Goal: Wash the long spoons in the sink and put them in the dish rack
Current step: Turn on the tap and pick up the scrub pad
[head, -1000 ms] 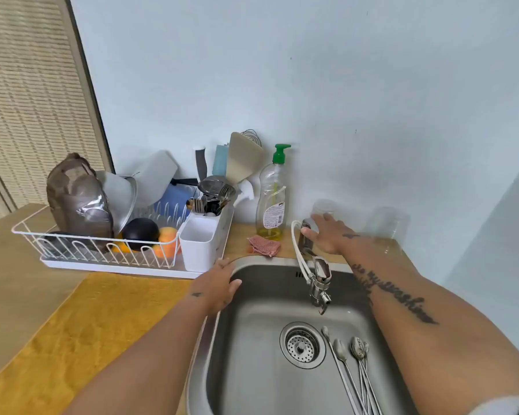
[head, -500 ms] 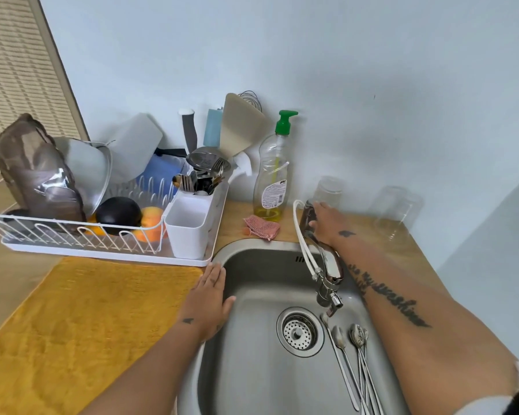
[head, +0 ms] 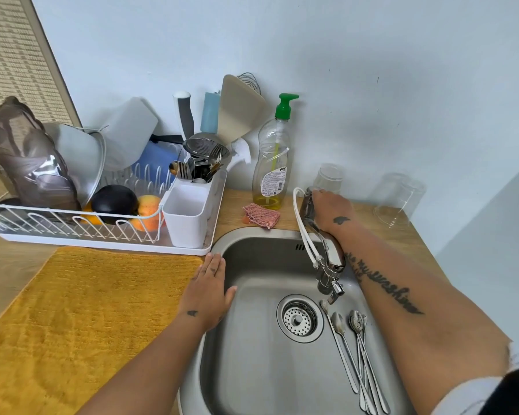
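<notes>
Several long metal spoons (head: 354,354) lie side by side on the bottom of the steel sink (head: 252,369), right of the drain (head: 299,318). My left hand (head: 209,290) rests flat on the sink's left rim, fingers straight. My right hand (head: 330,209) grips the tap handle (head: 307,203) at the back of the chrome tap (head: 327,259). No water shows at the spout. The white wire dish rack (head: 72,223) stands at the left with a white cutlery holder (head: 189,211) at its near right corner.
A soap bottle (head: 271,163) and a pink scrub pad (head: 261,215) sit behind the sink. Two upturned clear glasses (head: 399,202) stand at the back right. A yellow mat (head: 81,319) covers the counter left of the sink. The rack holds bowls, lids and cutlery.
The view has shifted down and closer to the sink. My right hand has curled round the tap handle. My left hand has stayed on the sink rim.
</notes>
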